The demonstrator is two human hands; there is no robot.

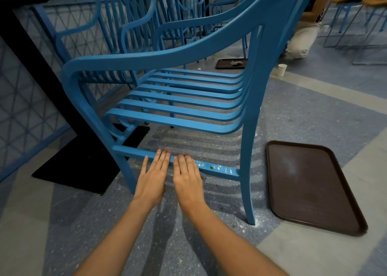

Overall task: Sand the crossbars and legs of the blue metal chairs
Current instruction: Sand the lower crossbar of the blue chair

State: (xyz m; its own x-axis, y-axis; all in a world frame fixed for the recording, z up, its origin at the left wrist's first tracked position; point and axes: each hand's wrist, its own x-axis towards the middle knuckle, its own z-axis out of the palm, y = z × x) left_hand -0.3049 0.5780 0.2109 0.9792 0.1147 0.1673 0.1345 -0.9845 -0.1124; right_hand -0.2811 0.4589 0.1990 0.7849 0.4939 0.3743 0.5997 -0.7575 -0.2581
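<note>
A blue metal chair (pixel 188 51) stands side-on in front of me, with a slatted seat (pixel 178 108). Its low side crossbar (pixel 217 168) runs between the front leg (pixel 125 171) and the rear leg (pixel 248 171), and shows scuffed pale patches on its right part. My left hand (pixel 151 179) lies flat, palm down, fingertips resting on the crossbar, with nothing visible in it. Beside it, my right hand (pixel 186 179) is also flat on the bar. A grey corner of sandpaper (pixel 204 177) pokes out from under its palm.
A brown tray (pixel 314 183) lies on the floor right of the rear leg. A black table base (pixel 83 164) sits left of the chair. More blue chairs (pixel 134 24) stand behind. Farther back are another tray (pixel 231 63), a paper cup (pixel 282 69) and a crouching person (pixel 303 38).
</note>
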